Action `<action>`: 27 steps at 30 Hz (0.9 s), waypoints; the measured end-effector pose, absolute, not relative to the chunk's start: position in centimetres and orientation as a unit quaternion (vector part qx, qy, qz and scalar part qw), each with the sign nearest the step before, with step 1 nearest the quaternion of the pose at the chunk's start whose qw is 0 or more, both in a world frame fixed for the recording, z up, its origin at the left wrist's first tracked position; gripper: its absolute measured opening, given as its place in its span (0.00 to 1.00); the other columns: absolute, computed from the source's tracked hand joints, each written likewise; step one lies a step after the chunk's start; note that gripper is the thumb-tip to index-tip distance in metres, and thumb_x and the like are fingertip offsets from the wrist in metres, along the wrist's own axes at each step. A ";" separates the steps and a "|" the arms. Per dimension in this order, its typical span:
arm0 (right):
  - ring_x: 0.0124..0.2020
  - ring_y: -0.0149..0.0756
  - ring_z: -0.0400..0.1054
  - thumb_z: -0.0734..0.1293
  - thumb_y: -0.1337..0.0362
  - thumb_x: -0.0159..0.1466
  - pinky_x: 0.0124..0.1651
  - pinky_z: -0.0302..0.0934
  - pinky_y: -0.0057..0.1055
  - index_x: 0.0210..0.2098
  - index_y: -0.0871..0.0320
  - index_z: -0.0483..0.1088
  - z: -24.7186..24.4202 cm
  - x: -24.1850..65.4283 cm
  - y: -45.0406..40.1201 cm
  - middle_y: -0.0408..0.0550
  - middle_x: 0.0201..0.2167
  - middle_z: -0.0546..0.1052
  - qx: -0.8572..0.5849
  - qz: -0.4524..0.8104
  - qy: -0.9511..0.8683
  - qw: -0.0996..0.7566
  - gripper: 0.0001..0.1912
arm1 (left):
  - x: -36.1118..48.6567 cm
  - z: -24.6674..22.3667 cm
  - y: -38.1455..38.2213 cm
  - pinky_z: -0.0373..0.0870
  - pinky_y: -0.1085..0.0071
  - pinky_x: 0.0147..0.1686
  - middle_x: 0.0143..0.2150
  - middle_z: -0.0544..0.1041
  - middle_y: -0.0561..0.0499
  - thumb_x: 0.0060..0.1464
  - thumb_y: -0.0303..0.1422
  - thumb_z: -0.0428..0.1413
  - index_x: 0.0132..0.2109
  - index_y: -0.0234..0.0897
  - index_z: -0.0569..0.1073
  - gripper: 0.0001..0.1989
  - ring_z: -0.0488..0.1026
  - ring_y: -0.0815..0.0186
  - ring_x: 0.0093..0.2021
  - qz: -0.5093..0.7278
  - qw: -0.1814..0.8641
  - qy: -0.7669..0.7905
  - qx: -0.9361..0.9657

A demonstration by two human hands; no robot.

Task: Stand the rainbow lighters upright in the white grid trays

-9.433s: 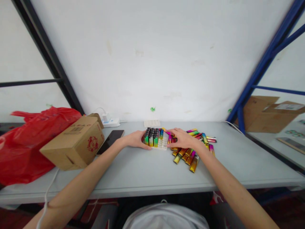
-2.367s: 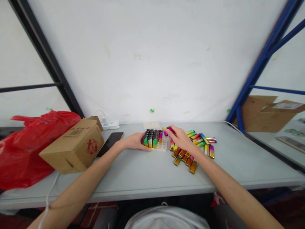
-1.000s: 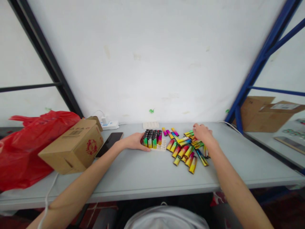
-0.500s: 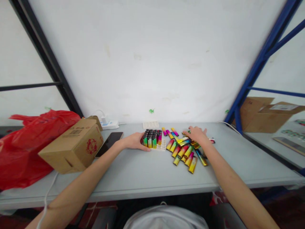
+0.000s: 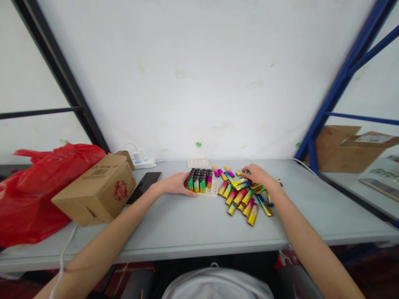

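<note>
2 bare hands work at the grey table (image 5: pixel 174 226), each with its own grip. The left hand (image 5: pixel 178 185) is curved in a wide C around the near left end of a white tray (image 5: pixel 213 189), thumb along the front and fingers around the side, holding it; its fingertips are partly hidden. Just right of that thumb, black-topped lighters (image 5: pixel 199 180) stand upright and close together in the tray, with bare sockets on the side away from the left hand. The right hand (image 5: pixel 256 174) is narrow, its thumb and fingers drawn in at a green-and-gold lighter (image 5: pixel 246 171); I cannot tell whether it is pinched or only touched. Below and left of this grip spreads a heap of loose metallic lighters (image 5: pixel 238 196), lying flat and overlapping, while 3 pink-and-yellow lighters (image 5: pixel 222 174) lie farther to its left. Another white tray (image 5: pixel 198 162) rests beyond the left hand, near the wall. Left of the left hand are a dark phone (image 5: pixel 144 187), a cardboard box (image 5: pixel 93 189) and a red bag (image 5: pixel 40 195).
</note>
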State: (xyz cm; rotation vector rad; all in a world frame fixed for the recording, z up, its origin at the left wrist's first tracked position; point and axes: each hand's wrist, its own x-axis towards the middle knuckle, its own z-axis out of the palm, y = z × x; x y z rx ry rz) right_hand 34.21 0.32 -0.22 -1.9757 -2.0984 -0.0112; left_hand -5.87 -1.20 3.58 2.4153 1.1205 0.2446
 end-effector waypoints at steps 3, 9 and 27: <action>0.48 0.43 0.75 0.69 0.61 0.67 0.52 0.62 0.32 0.44 0.55 0.80 -0.3 34.4 0.5 0.55 0.45 0.81 -0.672 -0.003 -0.730 0.122 0.10 | -5.9 3.6 -1.2 0.72 0.66 0.42 0.47 0.82 0.48 0.40 0.59 0.66 0.55 0.39 0.73 0.40 0.78 0.53 0.44 0.086 0.232 0.404 0.881; 0.44 0.45 0.75 0.67 0.66 0.67 0.46 0.63 0.34 0.46 0.58 0.74 -0.4 33.8 0.3 0.57 0.44 0.81 -0.679 -0.022 -0.718 0.150 0.09 | -5.9 3.3 -0.9 0.72 0.65 0.44 0.50 0.81 0.48 0.41 0.60 0.66 0.57 0.39 0.72 0.42 0.78 0.53 0.45 0.080 0.222 0.407 0.882; 0.24 0.32 0.62 0.67 0.39 0.61 0.31 0.58 0.29 0.26 0.55 0.66 0.8 28.1 -1.2 0.38 0.19 0.66 -0.517 0.197 -0.649 0.522 0.26 | -5.9 3.5 -1.1 0.71 0.66 0.40 0.44 0.82 0.49 0.38 0.60 0.66 0.53 0.40 0.74 0.40 0.78 0.53 0.43 0.094 0.232 0.409 0.878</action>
